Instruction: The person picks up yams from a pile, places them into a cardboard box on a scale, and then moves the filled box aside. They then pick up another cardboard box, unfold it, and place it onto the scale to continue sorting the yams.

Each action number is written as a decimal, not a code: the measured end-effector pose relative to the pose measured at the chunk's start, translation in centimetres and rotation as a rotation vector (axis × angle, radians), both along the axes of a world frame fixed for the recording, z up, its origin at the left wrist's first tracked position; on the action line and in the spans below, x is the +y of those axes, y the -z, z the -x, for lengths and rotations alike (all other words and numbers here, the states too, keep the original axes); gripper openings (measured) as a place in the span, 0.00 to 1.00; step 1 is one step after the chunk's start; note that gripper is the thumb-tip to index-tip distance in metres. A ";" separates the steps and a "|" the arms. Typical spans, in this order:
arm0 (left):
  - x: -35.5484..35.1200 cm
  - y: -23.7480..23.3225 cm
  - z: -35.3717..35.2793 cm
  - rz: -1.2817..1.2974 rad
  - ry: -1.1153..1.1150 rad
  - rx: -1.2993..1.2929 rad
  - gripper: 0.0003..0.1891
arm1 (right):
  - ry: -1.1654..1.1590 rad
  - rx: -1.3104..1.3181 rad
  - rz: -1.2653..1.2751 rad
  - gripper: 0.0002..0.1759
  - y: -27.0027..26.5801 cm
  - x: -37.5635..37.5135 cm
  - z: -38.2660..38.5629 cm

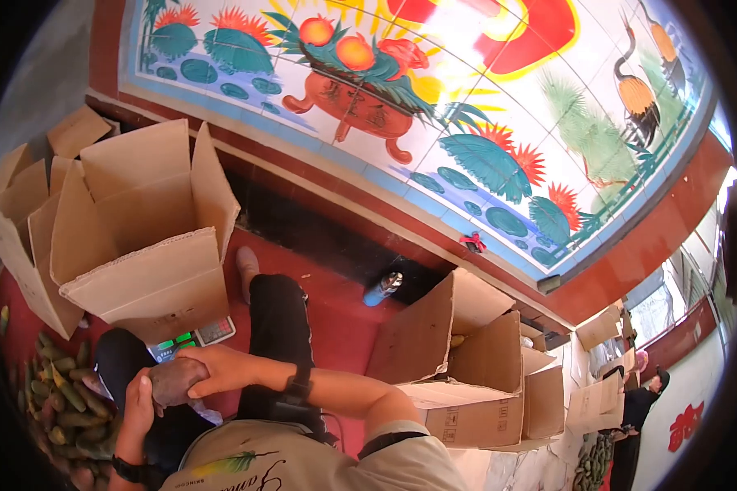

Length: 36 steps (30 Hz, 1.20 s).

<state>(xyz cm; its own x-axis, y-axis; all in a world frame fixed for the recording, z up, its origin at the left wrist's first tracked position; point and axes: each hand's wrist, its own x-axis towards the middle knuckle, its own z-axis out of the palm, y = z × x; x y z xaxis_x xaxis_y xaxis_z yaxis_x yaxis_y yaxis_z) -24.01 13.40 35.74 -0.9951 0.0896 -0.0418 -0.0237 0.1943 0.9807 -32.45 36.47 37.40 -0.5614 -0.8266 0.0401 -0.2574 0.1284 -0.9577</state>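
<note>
A rounded, brownish-purple root, like a tuber (177,381), is held between my two hands above my lap. My right hand (228,370) curls over its upper right side. From the left, my left hand (137,407) presses its fingers against the other side. Just beyond the hands, a digital scale (214,331) with a lit green display and keypad is partly covered by the box and my knee. To the left lies a heap of long green and brown produce (72,401) on the red floor.
A large open cardboard box (143,282) stands ahead at the left, beside another box (24,213). More open boxes (483,352) stand to the right. A blue bottle (382,290) is near the wall. A person in black (643,405) is at the far right, near another produce pile (594,465).
</note>
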 end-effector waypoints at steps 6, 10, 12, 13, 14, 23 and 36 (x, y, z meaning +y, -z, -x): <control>-0.3 1.8 0.2 0.064 -0.044 -0.042 0.22 | 0.067 0.088 -0.068 0.36 0.8 0.3 0.2; 0.3 1.8 0.4 0.056 -0.181 -0.112 0.21 | 0.145 0.110 -0.129 0.37 -0.2 0.5 -0.1; 0.6 1.1 0.6 0.032 -0.193 -0.074 0.19 | 0.206 0.240 -0.057 0.37 0.9 0.3 -0.2; 0.6 1.0 0.6 0.009 -0.195 -0.066 0.18 | 0.190 0.228 -0.101 0.37 -0.5 0.6 -0.3; 0.9 0.5 0.6 0.019 -0.201 -0.068 0.18 | 0.174 0.227 -0.076 0.37 0.0 0.7 -0.2; 1.6 -1.1 1.7 -0.380 -0.180 -0.307 0.15 | 0.169 0.054 -0.033 0.38 0.0 1.3 0.2; 1.2 0.0 1.7 0.231 0.168 0.210 0.13 | 0.234 -0.302 0.041 0.39 -0.1 3.8 1.5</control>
